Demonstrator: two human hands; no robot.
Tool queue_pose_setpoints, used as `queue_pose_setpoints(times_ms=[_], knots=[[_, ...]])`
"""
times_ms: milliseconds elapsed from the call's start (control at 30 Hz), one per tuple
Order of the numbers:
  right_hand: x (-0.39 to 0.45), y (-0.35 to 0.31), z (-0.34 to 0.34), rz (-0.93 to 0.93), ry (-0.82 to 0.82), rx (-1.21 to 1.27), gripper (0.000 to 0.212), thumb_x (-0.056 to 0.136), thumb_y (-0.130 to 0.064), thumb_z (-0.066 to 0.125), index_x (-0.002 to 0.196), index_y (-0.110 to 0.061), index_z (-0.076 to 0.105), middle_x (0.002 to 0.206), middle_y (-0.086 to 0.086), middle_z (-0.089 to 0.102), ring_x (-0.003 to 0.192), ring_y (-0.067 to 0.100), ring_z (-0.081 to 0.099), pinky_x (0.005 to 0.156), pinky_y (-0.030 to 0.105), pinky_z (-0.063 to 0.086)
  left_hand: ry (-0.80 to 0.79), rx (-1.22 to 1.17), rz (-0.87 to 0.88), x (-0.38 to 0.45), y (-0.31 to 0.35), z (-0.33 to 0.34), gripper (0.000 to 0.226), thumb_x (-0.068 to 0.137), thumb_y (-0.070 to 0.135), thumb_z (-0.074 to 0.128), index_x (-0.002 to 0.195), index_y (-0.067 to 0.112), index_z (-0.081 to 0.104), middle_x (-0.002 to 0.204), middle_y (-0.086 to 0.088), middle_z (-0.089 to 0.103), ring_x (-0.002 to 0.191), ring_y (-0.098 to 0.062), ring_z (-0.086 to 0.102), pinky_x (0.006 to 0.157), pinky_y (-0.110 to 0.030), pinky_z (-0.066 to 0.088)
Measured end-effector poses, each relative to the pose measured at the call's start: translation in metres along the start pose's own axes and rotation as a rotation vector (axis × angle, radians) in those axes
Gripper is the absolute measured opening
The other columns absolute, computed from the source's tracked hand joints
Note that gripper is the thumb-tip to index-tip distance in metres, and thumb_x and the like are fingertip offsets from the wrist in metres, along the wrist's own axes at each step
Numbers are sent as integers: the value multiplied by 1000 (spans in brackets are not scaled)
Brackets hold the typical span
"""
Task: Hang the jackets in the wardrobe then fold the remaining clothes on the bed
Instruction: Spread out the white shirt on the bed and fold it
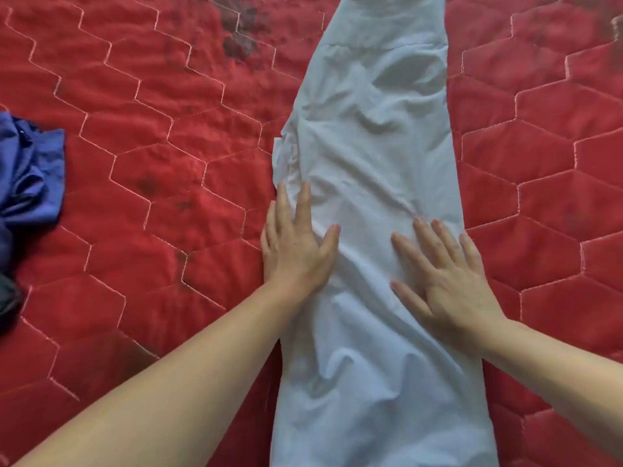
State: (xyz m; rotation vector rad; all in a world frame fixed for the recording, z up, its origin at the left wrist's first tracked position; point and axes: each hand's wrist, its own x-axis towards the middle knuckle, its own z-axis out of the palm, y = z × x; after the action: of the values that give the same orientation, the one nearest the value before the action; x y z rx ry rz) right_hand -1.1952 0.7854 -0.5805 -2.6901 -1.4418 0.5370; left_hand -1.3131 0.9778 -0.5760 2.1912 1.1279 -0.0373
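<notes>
A pale blue-white garment (371, 146) lies folded into a long narrow strip down the middle of the red quilted bed cover (151, 180), running from the top edge to the bottom edge of the view. My left hand (296, 244) lies flat with straight fingers on the strip's left edge, partly on the cover. My right hand (441, 281) presses flat on the strip's right half, fingers spread. Neither hand holds anything.
A crumpled blue garment (30, 173) sits at the left edge of the bed, with a dark piece of cloth (6, 298) just below it. Dark stains mark the cover near the top middle (242, 28).
</notes>
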Motion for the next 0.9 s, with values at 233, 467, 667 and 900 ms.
queue_pose_setpoints(times_ms=[233, 467, 667, 900], knots=[[-74, -22, 14, 189, -7, 103, 75, 84, -63, 21, 151, -30, 28, 162, 10, 12, 148, 28, 8, 118, 46, 5, 50, -57, -21, -113, -20, 24, 79, 89, 46, 59, 152, 41, 12, 160, 6, 12, 142, -18, 16, 114, -45, 18], [-145, -37, 32, 138, -9, 98, 77, 83, -63, 27, 149, -25, 35, 159, 15, 21, 146, 34, 19, 116, 50, 16, 245, -233, -114, -196, -50, 27, 43, 83, 25, 73, 122, 20, 54, 114, 4, 56, 107, -20, 54, 87, -24, 38], [-200, -26, 40, 191, 131, 264, 73, 73, -49, 75, 136, -24, 48, 141, 11, 41, 126, 32, 40, 99, 51, 36, 285, -401, -400, -235, -60, 20, 28, 76, 31, 79, 93, 28, 57, 69, 17, 63, 74, -10, 62, 65, -25, 40], [-223, -20, 47, 426, 150, 598, 42, 76, -39, 74, 107, -28, 48, 92, -9, 58, 87, 20, 58, 74, 37, 46, 190, -365, -389, -260, -83, 16, 35, 80, 36, 75, 54, 18, 62, 43, 15, 51, 44, -4, 44, 58, -28, 36]])
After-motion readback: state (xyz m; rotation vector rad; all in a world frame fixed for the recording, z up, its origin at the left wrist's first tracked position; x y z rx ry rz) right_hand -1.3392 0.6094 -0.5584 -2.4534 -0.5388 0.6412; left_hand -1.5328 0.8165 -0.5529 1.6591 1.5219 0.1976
